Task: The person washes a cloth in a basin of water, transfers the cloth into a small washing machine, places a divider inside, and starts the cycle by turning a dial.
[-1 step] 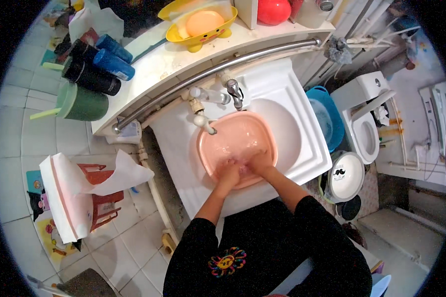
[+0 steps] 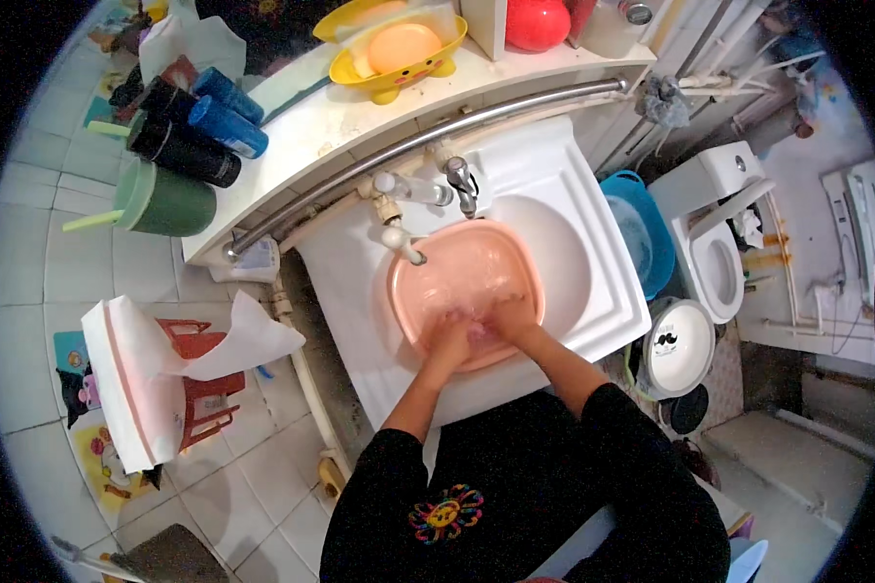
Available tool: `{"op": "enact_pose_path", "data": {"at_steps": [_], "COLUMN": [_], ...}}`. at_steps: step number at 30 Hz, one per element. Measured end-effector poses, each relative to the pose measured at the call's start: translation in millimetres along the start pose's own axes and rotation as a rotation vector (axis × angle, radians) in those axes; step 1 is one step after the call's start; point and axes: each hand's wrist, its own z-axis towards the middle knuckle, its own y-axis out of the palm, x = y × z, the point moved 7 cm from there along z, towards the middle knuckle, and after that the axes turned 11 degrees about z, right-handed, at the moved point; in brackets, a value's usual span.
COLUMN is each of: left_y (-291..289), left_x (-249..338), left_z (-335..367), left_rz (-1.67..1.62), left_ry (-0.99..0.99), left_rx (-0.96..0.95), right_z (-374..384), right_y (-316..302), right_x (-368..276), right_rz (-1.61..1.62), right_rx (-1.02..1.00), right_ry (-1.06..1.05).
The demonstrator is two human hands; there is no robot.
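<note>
Plainly, the fingers of the left hand (image 2: 447, 338) and right hand (image 2: 510, 316) meet low inside the pink basin (image 2: 506, 257), in water; blur hides whether they grip anything or are loose. The basin sits in the white sink (image 2: 566, 253), toward its left side, beneath a pale spout (image 2: 399, 239) and beside a metal tap (image 2: 461, 185). Beyond runs a metal bar (image 2: 437, 131), then a shelf (image 2: 326, 136) carrying a yellow dish (image 2: 430, 73) with orange soap (image 2: 404, 47).
</note>
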Motion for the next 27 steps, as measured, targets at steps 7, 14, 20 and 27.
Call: {"op": "enact_pose_path", "data": {"at_steps": [7,14,20,27], "left_y": [-86,-116,-135,-216], "left_x": [-25,2,-5,0], "left_z": [12,15,-6,16], "left_rz": [-0.297,-0.396,-0.227,0.102], "left_ry": [-0.208,-0.138,-0.258,-0.260], "left_rx": [0.261,0.194,0.427,0.601], "right_z": [-11,44,22,-19], "right_y": [-58,34,40,-23], "right_x": [-3,64,18,-12], "right_rz": [0.643,1.501,-0.019,0.278], "right_rx": [0.448,0.323,0.040,0.006], "right_ry": [-0.361,0.074,-0.059,-0.024]}}
